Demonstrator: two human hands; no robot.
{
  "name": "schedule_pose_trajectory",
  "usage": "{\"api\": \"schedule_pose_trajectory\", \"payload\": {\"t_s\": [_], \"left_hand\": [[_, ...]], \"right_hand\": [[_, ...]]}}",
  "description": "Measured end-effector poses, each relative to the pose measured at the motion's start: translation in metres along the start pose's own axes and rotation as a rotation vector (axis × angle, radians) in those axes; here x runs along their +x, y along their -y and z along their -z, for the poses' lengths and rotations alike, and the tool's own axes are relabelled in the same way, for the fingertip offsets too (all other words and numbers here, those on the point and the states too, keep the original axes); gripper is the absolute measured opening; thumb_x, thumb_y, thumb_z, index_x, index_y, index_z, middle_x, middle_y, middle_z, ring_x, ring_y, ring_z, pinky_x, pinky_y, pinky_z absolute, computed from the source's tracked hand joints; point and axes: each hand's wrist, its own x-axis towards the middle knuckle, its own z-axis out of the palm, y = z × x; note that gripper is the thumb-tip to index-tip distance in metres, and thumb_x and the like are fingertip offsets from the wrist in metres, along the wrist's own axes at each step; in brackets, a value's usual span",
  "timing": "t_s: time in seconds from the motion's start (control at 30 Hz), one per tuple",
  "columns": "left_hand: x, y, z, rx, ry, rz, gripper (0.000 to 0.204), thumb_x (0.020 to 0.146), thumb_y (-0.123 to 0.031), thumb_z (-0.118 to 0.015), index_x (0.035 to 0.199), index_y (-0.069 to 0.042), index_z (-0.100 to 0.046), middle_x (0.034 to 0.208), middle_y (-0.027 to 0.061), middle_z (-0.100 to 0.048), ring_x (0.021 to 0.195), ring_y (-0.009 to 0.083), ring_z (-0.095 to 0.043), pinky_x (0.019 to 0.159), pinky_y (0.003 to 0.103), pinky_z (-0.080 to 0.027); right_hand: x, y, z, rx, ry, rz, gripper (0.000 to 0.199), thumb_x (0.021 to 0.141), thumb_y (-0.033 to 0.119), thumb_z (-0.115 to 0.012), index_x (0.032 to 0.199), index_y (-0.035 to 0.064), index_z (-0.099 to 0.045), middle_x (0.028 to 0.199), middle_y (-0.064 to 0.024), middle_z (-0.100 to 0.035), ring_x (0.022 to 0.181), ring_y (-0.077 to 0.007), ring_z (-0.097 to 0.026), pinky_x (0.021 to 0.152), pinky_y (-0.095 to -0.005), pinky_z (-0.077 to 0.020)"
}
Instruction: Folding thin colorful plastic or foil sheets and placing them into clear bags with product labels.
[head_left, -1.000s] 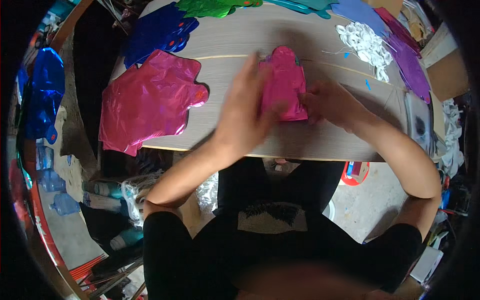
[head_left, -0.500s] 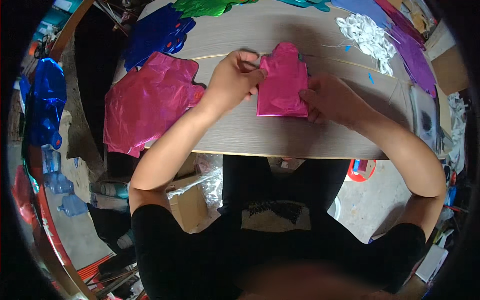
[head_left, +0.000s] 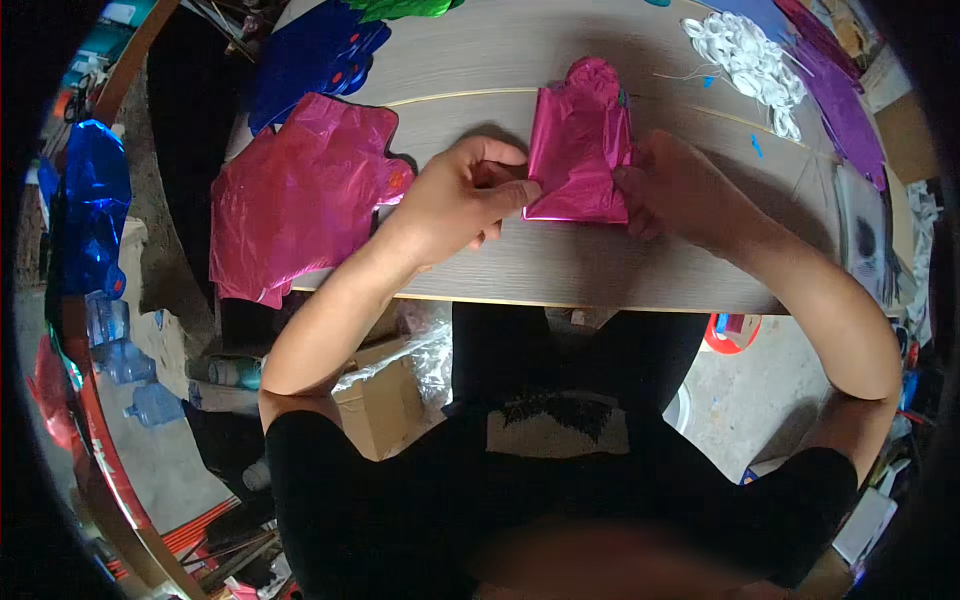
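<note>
A shiny pink foil balloon (head_left: 578, 150), folded into a narrow oblong with a rounded top, is between my two hands over the wooden table. The thumb of my left hand (head_left: 462, 195) presses against its lower left edge, fingers curled. My right hand (head_left: 680, 190) pinches the lower right edge, its fingertips partly in shadow. Left of my left forearm lies a wider spread of pink foil balloons (head_left: 305, 195) with dark outlines and a small orange spot on a tab.
Blue foil balloons (head_left: 315, 60) and green foil (head_left: 405, 8) lie at the far left. Bundled white string (head_left: 745, 60) and small blue scraps (head_left: 756, 146) sit at the far right, beside purple foil (head_left: 838, 105). A cardboard box (head_left: 380, 405) stands below the table.
My left hand has slid down along the folded balloon's left edge. The balloon now looks more creased, with its sides lifted. The view has shifted slightly.
</note>
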Motion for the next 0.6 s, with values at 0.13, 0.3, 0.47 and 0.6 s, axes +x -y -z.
{"api": "schedule_pose_trajectory", "payload": {"t_s": [0.13, 0.3, 0.47, 0.6], "left_hand": [[0.006, 0.008, -0.01, 0.032, -0.08, -0.054, 0.036, 0.089, -0.018, -0.072, 0.114, 0.002, -0.055, 0.084, 0.0092, -0.065, 0.06, 0.0123, -0.058, 0.05, 0.027, -0.046], [-0.002, 0.003, -0.026, 0.795, -0.417, -0.623, 0.038, 0.083, -0.013, -0.072, 0.116, -0.001, -0.058, 0.117, 0.018, -0.062, 0.101, 0.0318, -0.064, 0.084, 0.045, -0.053], [0.026, 0.016, -0.018, 1.011, -0.106, -1.043, 0.051, 0.086, -0.02, -0.067, 0.133, -0.006, -0.053, 0.144, 0.0183, -0.044, 0.138, 0.0358, -0.037, 0.114, 0.047, -0.031], [0.033, 0.012, -0.018, 1.066, 0.144, -0.997, 0.059, 0.095, -0.032, -0.055, 0.146, -0.007, -0.041, 0.157, 0.0181, -0.026, 0.148, 0.0369, -0.015, 0.121, 0.049, -0.017]], "right_hand": [[0.003, 0.001, 0.001, -0.059, -0.017, -0.075, 0.029, 0.091, 0.015, -0.053, 0.075, -0.0068, -0.064, 0.062, -0.0135, -0.065, 0.056, -0.0188, -0.066, 0.056, -0.0348, -0.054], [-0.002, -0.003, -0.002, 0.054, -0.039, -0.013, 0.027, 0.09, 0.015, -0.053, 0.076, -0.0045, -0.066, 0.062, -0.0106, -0.064, 0.056, -0.0165, -0.065, 0.054, -0.033, -0.0528], [-0.003, 0.003, -0.003, 0.103, -0.006, 0.025, 0.026, 0.09, 0.016, -0.054, 0.078, -0.003, -0.066, 0.061, -0.0086, -0.063, 0.056, -0.0159, -0.064, 0.054, -0.0313, -0.0534], [-0.006, -0.002, 0.012, 0.05, 0.107, -0.065, 0.021, 0.094, 0.017, -0.057, 0.092, -0.0011, -0.067, 0.076, -0.0075, -0.066, 0.06, -0.0118, -0.063, 0.056, -0.0257, -0.0521]]}}
